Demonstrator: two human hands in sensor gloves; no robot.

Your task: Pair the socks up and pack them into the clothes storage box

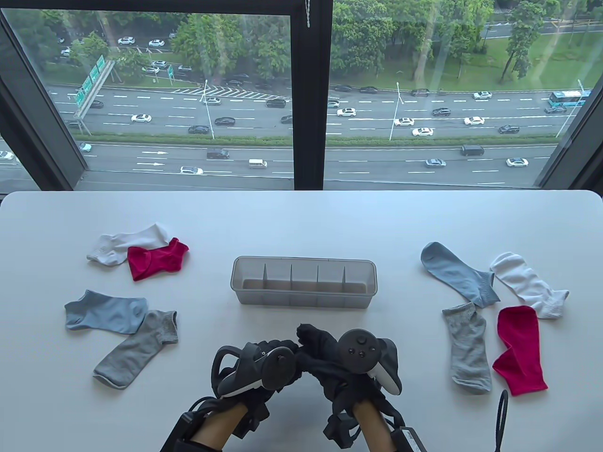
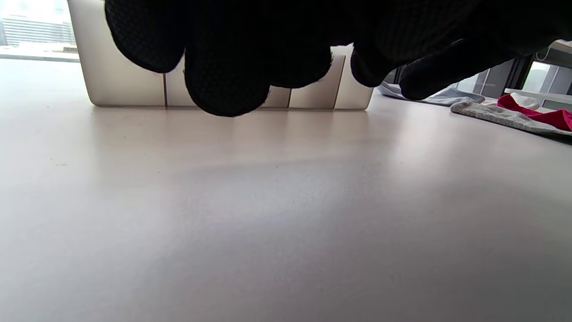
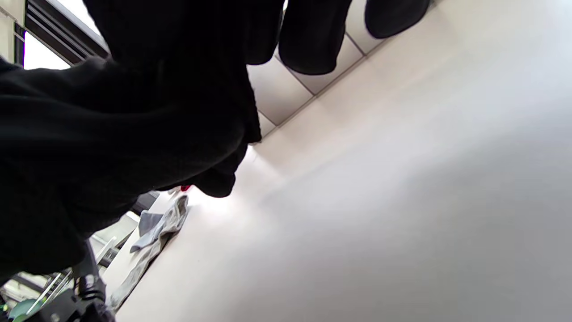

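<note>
Fingers of both gloved hands meet over a bundle of black fabric (image 1: 313, 346), apparently a dark pair of socks, near the middle of the white table's (image 1: 301, 216) front edge. The left hand (image 1: 256, 372) and right hand (image 1: 351, 367) curl round the bundle from either side, seemingly to roll the two socks into one before packing; the wrist views show dark fingers hanging low over the tabletop, though the grip itself is lost in shadow.

Just beyond the hands, the clear plastic storage box with five divided compartments (image 1: 304, 282) sits centred and appears empty, within easy reach for the first drop.

Eight loose socks lie split between the table's ends, each colour parted from its match: toward the left edge, a white ankle sock (image 1: 125, 242), a red one (image 1: 158, 259), a pale blue one (image 1: 106, 311) and a grey one (image 1: 136, 348); toward the right edge, a blue sock (image 1: 457, 273), a white sock (image 1: 527, 282), a grey sock (image 1: 468, 348) and a red sock (image 1: 518, 351). Packing looks barely begun.
</note>
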